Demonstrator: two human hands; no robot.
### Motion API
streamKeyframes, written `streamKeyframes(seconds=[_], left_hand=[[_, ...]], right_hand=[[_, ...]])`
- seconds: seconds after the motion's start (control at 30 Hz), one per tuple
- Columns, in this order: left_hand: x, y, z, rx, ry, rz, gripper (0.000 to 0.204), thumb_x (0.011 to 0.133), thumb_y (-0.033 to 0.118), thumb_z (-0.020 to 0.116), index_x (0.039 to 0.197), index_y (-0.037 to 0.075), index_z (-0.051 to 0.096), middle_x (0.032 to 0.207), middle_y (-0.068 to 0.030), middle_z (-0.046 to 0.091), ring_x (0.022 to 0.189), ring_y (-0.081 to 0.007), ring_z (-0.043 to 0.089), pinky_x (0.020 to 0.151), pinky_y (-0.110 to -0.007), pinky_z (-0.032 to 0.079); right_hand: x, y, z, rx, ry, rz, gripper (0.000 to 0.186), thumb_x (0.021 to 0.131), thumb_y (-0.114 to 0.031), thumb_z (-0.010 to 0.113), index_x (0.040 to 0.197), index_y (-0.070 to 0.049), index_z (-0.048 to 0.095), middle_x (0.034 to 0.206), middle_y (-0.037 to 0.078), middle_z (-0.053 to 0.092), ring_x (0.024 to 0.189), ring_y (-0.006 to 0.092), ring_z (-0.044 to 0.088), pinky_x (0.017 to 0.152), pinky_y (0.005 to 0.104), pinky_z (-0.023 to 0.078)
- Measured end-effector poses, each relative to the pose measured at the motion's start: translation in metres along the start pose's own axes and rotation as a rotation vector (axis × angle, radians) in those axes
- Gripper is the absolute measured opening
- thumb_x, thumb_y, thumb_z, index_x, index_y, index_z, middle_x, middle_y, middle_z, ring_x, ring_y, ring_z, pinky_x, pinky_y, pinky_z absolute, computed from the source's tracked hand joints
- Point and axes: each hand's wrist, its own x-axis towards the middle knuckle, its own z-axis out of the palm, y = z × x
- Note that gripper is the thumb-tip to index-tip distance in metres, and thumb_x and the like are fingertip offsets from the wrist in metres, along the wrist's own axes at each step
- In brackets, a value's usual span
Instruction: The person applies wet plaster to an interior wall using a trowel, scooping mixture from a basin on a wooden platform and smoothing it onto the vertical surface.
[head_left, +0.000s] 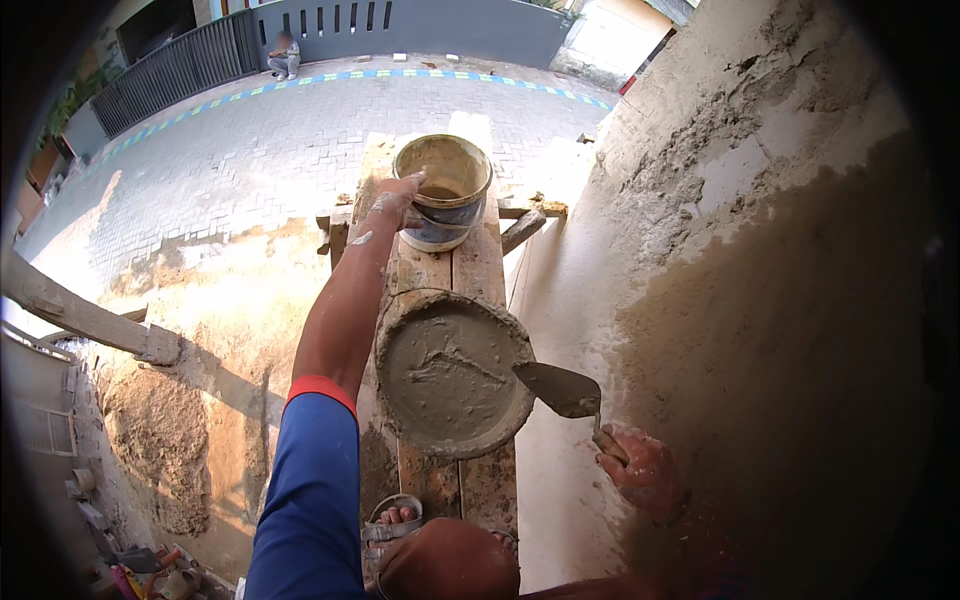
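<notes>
My left arm reaches forward, and my left hand [398, 200] grips the near-left rim of a round bucket [448, 228] smeared with mortar. A little murky liquid seems to lie in the bottom of the bucket. Nearer to me on the same planks sits a round, shallow tub [518, 425] filled with wet grey mortar [445, 375]. At the right, my right hand [643, 472] is closed round the handle of a pointed trowel [562, 388]. The trowel's blade tip overlaps the tub's right edge; whether they touch I cannot tell.
Wooden planks [430, 485] form a raised platform under my sandalled feet, with a crossbar [525, 228] at the far end. A partly plastered wall [750, 330] rises close on the right. Below left lies a sand pile [155, 450]. A person [284, 55] sits across the paved street.
</notes>
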Motion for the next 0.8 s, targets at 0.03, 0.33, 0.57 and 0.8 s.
streamKeyframes(seconds=[0.03,0.33,0.57,0.8], left_hand=[[0.008,-0.002,0.006,-0.132,-0.059,-0.048,0.051,0.086,0.031,0.062,0.123,-0.003,0.05,0.131,-0.0266,0.045,0.102,-0.044,0.058,0.062,-0.05,0.062],[-0.013,-0.026,0.011,-0.173,-0.069,0.135,0.047,0.078,-0.007,0.044,0.125,-0.002,0.045,0.106,-0.0172,0.06,0.087,-0.0321,0.065,0.061,-0.048,0.06],[-0.085,-0.025,-0.029,0.084,-0.115,0.796,0.074,0.073,-0.017,0.04,0.144,-0.001,0.026,0.127,-0.0168,0.049,0.118,-0.0238,0.051,0.103,-0.03,0.039],[-0.152,-0.034,-0.031,0.05,-0.175,1.006,0.073,0.077,-0.014,0.041,0.145,0.003,0.025,0.137,-0.0178,0.044,0.127,-0.0227,0.044,0.107,-0.033,0.034]], right_hand=[[-0.014,0.006,0.001,-0.019,0.017,0.008,0.038,0.077,-0.024,0.07,0.108,-0.005,0.062,0.085,0.021,0.063,0.077,0.0388,0.062,0.068,0.0452,0.051],[-0.071,0.039,0.04,0.22,0.057,0.337,0.035,0.074,-0.023,0.071,0.101,-0.002,0.063,0.085,0.02,0.064,0.079,0.0388,0.062,0.069,0.0433,0.049],[-0.05,0.038,0.056,0.286,0.025,0.285,0.038,0.074,-0.021,0.072,0.106,-0.001,0.062,0.089,0.021,0.064,0.085,0.0385,0.062,0.073,0.0416,0.05],[-0.04,0.019,0.057,0.361,0.054,0.166,0.037,0.077,-0.018,0.07,0.108,0.001,0.061,0.094,0.021,0.064,0.085,0.0369,0.063,0.073,0.0409,0.05]])
